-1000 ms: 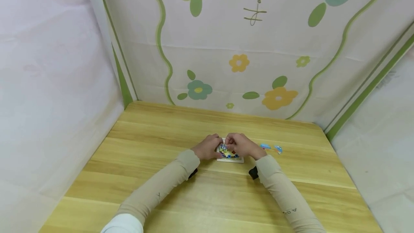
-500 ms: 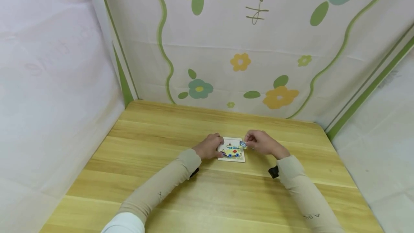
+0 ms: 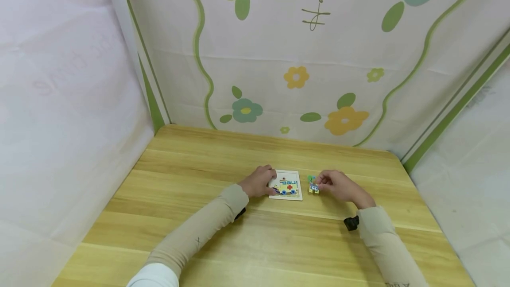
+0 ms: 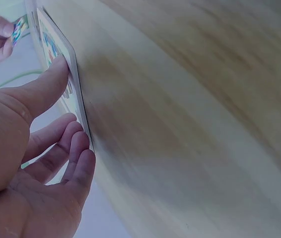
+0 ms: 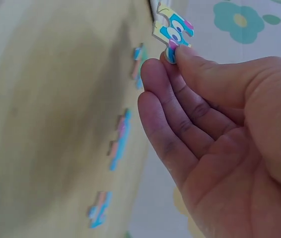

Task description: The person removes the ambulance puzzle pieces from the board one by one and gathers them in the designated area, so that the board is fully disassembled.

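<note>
A white-bordered puzzle board [image 3: 295,174] with a yellow ambulance picture lies flat on the table in the head view. At its left side my left hand [image 3: 259,181] holds it, the thumb on its face and the curled fingers along its edge in the left wrist view. To the right of the board, my right hand [image 3: 338,186] pinches a puzzle piece [image 5: 174,30] between thumb and forefinger. The piece is yellow and blue with two cartoon eyes, and it is off the table. Just beyond it, a green and blue puzzle piece [image 3: 311,178] lies on the wood.
Further loose pieces lie in a row in the right wrist view: a blue and pink one [image 5: 120,140] and a blue one [image 5: 100,210]. My right hand hides them from the head view. A flowered cloth [image 3: 255,83] hangs behind the wooden table [image 3: 207,154].
My right hand has moved from over the board to its right, carrying the eyed puzzle piece away. The ambulance picture is now uncovered. My left hand stays on the board's left side.
</note>
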Available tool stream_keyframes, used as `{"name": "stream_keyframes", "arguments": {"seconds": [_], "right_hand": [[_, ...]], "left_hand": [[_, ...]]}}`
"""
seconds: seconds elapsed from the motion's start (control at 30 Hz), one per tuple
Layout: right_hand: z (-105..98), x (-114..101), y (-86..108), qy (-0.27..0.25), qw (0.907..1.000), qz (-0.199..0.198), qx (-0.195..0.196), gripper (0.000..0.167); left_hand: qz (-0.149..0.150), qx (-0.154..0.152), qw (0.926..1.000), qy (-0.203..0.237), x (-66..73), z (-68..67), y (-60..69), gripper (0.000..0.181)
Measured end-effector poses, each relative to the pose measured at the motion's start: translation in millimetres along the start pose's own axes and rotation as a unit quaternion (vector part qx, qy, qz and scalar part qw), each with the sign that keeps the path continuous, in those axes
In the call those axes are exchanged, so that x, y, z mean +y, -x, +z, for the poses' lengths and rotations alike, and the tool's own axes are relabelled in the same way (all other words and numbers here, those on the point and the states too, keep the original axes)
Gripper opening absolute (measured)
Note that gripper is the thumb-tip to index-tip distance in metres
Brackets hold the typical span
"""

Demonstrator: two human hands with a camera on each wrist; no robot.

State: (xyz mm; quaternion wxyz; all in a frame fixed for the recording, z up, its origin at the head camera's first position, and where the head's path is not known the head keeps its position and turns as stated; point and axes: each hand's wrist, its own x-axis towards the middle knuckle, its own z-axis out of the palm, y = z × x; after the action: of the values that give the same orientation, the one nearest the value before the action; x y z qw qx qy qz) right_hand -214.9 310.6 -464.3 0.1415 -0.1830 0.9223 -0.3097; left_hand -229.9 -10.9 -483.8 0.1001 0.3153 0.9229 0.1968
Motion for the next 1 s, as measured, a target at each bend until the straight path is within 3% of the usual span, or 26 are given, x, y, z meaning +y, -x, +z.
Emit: {"name": "stream_keyframes", "arguments": {"seconds": [0.33,0.6,1.0], "right_hand": [[10,8,2.7,-0.007,0.9999,0.014,0.000,0.009],[13,10,-1.8,0.023,0.9996,0.015,0.006,0.004],[12,5,-5.6,0.050,0.9986,-0.019,0.004,0.004]], "left_hand": [[-0.001,0.000,1.0000,-0.008,1.3,-0.1,-1.1,0.048],[-0.003,0.000,0.9999,-0.011,1.3,-0.4,-0.5,0.048],[0.009,-0.009,0.9997,-0.022,2.0,-4.4,-1.1,0.047]]}}
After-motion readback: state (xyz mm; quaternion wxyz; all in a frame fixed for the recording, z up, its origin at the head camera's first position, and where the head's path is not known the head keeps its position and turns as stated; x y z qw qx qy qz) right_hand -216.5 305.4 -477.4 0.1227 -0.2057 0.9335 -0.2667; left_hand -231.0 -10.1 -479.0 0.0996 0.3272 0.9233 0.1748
